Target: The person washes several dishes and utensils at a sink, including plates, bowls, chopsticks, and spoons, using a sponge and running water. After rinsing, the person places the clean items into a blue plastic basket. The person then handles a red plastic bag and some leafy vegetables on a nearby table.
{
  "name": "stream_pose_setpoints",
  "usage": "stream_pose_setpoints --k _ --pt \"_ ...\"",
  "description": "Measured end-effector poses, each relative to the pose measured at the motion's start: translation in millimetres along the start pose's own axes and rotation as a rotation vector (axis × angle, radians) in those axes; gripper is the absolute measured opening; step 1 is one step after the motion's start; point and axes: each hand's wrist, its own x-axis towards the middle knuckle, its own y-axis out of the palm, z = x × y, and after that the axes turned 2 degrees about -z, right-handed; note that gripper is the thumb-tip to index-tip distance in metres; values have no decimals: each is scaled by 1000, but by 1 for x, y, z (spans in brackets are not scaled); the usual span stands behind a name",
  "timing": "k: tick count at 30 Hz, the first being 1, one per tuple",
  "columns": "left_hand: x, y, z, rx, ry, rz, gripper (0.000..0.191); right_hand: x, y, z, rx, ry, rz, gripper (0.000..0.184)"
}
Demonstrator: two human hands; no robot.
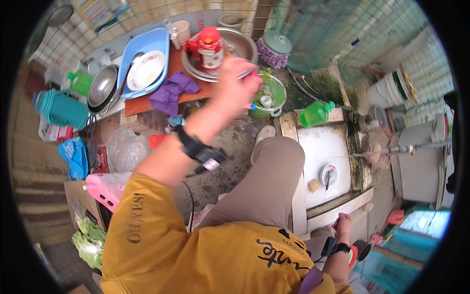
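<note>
My left hand (238,82), blurred, reaches out at the near right edge of a wide steel basin (248,40). A pink-red thing (255,79) and a thin pale rim (246,71) show at its fingers; the grip on them is unclear. Inside the basin stands a bottle with a red cap (211,49). My right hand (343,222) hangs with curled fingers beside the wooden frame (339,209) of a white sink; a bit of red shows by its fingers. In that sink (312,150) lie a small white bowl (329,174) with a utensil in it and a yellowish sponge (313,185).
A blue tub (147,38) with a white bowl (145,70), a purple cloth (172,92) and a teal jug (64,110) stand left. Greens fill a green pot (281,92). A green bottle (316,114) lies on the sink frame, and a tap (404,149) juts in from the right.
</note>
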Motion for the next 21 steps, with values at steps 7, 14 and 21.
stream_pose_setpoints --k 7,14,21 --pt "-63 204 -208 -586 -271 712 24 39 6 -24 38 131 100 15" --pt "-178 359 -187 -546 -1266 1231 33 103 38 -61 79 218 50 18" --pt "-264 423 -120 -209 -1506 1082 32 197 84 -115 -385 -20 -84 22"
